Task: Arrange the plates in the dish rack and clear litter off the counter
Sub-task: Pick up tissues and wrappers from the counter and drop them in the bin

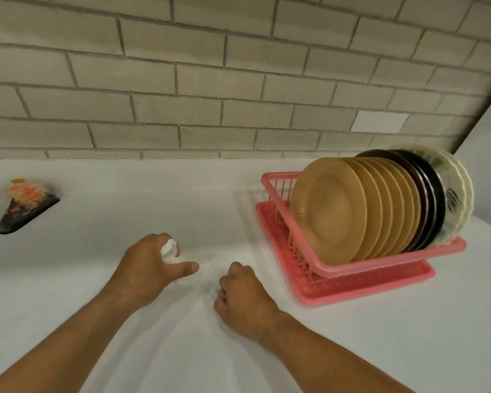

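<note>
A pink dish rack stands on the white counter at the right. It holds several tan plates upright, then dark plates and a pale patterned plate at the back. My left hand rests on the counter at centre, closed around a crumpled white paper scrap. My right hand is a fist on the counter just left of the rack; a bit of white shows at its fingers, what it is cannot be told.
A wedge-shaped black tray with a clear lid and colourful food sits at the far left of the counter. A grey brick wall runs behind. A white side wall closes the right end behind the rack.
</note>
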A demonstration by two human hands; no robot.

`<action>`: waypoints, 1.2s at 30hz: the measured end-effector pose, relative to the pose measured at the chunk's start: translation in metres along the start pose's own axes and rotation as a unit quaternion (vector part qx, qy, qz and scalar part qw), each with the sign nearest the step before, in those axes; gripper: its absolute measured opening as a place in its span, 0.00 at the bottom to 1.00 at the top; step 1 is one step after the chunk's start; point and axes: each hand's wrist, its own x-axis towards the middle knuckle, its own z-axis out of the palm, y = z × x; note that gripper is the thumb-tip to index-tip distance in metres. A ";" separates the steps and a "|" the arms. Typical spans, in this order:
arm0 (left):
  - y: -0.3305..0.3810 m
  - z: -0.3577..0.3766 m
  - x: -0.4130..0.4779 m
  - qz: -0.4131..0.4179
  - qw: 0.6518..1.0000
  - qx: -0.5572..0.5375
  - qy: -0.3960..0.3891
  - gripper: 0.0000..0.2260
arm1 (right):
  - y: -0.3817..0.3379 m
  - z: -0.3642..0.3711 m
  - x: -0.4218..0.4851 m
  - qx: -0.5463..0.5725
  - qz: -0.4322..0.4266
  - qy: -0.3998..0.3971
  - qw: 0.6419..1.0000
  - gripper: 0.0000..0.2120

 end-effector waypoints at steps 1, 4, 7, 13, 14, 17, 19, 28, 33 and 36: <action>0.004 0.002 -0.004 -0.012 1.000 -0.009 -0.010 0.13 | 0.005 -0.004 -0.007 0.037 -0.001 0.002 0.999 0.07; 0.019 0.010 -0.022 -0.034 0.990 -0.134 -0.033 0.05 | 0.023 -0.022 -0.031 0.132 0.003 0.027 0.991 0.08; 0.042 0.021 -0.047 -0.033 0.975 -0.216 -0.049 0.13 | 0.042 -0.042 -0.051 0.170 -0.035 0.000 0.985 0.20; 0.090 0.052 -0.095 -0.032 0.981 -0.189 -0.036 0.12 | 0.084 -0.070 -0.091 0.174 -0.041 0.026 0.984 0.15; 0.095 0.058 -0.102 -0.036 0.982 -0.184 -0.038 0.11 | 0.091 -0.075 -0.100 0.184 -0.031 0.039 0.982 0.14; 0.112 0.071 -0.122 -0.021 0.990 -0.131 -0.046 0.08 | 0.114 -0.087 -0.126 0.205 -0.014 0.083 0.975 0.11; 0.127 0.077 -0.132 0.001 0.995 -0.088 -0.048 0.10 | 0.130 -0.092 -0.143 0.224 -0.002 0.100 0.970 0.10; 0.169 0.130 -0.164 0.045 0.986 -0.146 -0.067 0.15 | 0.185 -0.089 -0.226 0.205 0.103 0.164 0.959 0.17; 0.168 0.172 -0.201 0.078 0.960 -0.208 -0.171 0.08 | 0.207 -0.075 -0.287 0.195 0.101 0.136 0.966 0.15; 0.176 0.197 -0.227 0.114 0.944 -0.208 -0.229 0.07 | 0.224 -0.069 -0.323 0.286 0.124 0.083 0.946 0.13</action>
